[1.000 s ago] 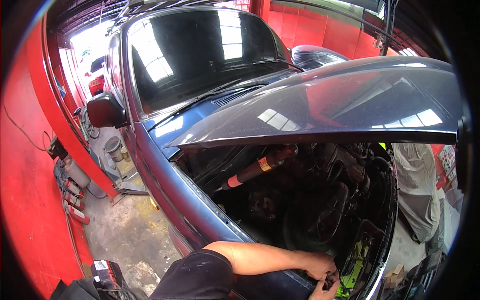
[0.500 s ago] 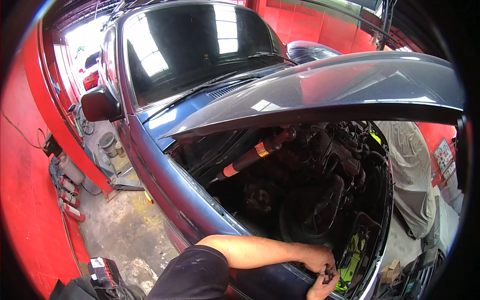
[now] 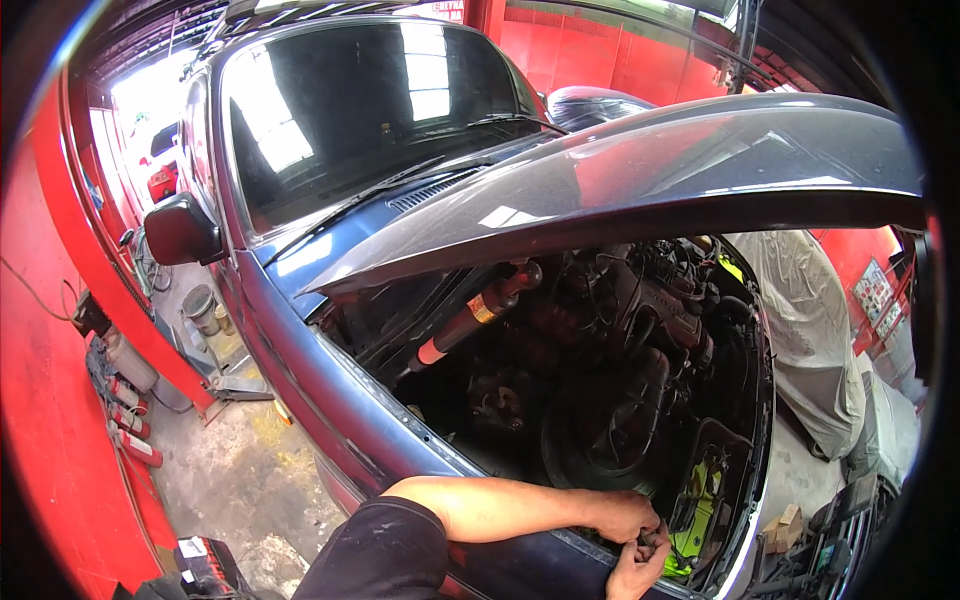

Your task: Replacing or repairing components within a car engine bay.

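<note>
My left hand (image 3: 626, 516) reaches over the dark blue car's fender (image 3: 350, 400) to the front corner of the open engine bay (image 3: 520, 400). My right hand (image 3: 637, 572) comes up from the lower edge to meet it. Both hands' fingers are pinched together at one spot; whatever is between them is too small and covered to name. Just right of them is a bright yellow-green part (image 3: 700, 510) inside the bay. The bonnet (image 3: 640, 180) stands raised above. A dark cylinder with an orange label (image 3: 480, 308) lies slanted beneath it.
A red post (image 3: 110, 240) and a jack-like metal arm (image 3: 240, 385) stand left of the car. Red cylinders (image 3: 135, 445) and a bucket (image 3: 201, 308) are on that side. To the right are a grey-covered vehicle (image 3: 800, 340), a cardboard piece (image 3: 784, 528) and a black grille-like part (image 3: 845, 530).
The view has shifted slightly, so the car and surroundings sit a little further left. Both hands remain pinched together at the same corner of the bay.
</note>
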The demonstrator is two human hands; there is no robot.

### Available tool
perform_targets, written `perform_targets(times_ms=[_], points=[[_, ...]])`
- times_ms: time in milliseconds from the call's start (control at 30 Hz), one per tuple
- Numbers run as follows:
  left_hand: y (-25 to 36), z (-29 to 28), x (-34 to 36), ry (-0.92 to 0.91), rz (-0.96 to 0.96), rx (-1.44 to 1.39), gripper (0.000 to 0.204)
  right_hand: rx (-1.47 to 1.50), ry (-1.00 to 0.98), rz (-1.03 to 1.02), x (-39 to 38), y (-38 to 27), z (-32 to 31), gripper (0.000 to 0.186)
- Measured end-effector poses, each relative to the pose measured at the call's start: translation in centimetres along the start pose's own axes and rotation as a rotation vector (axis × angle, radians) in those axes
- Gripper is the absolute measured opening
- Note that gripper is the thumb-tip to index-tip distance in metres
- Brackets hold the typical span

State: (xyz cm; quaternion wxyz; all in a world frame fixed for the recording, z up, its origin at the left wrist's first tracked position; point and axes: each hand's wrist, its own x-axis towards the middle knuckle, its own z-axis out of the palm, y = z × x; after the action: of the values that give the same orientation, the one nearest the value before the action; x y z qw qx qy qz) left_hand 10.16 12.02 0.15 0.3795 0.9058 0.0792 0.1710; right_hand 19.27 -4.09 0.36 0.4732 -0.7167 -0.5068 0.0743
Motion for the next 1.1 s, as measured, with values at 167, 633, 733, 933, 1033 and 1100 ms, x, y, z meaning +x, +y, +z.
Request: perform_targets(times_ms=[167,633,733,933,1033,1100], points=[[0.1,-0.2,-0.2,0.004,-0.046,-0.067,0.022,-0.076,-0.021,0.073,0.0,0.0,0.0,0.048],[0.9,0.5,-0.5,0.103,-0.043,-0.053,0.025,-0.145,-0.050,0.118,-0.6,1.3,0.4,0.061],[1.2,0.5,-0.8,0.080,-0.075,-0.054,0.025,-0.017,0.092,-0.111,-0.9,2.6,0.7,0.034],[1.4,0.5,-0.9,0.051,-0.066,-0.126,0.028,0.102,0.063,-0.078,-1.5,3.9,0.3,0.039],[1.7,0.4,-1.0,0.084,-0.027,-0.167,0.027,0.139,0.068,-0.062,-1.6,4.3,0.3,0.041],[2.1,0.3,-1.1,0.113,0.003,-0.194,0.027,0.173,0.053,-0.018,-1.6,4.4,0.2,0.041]])
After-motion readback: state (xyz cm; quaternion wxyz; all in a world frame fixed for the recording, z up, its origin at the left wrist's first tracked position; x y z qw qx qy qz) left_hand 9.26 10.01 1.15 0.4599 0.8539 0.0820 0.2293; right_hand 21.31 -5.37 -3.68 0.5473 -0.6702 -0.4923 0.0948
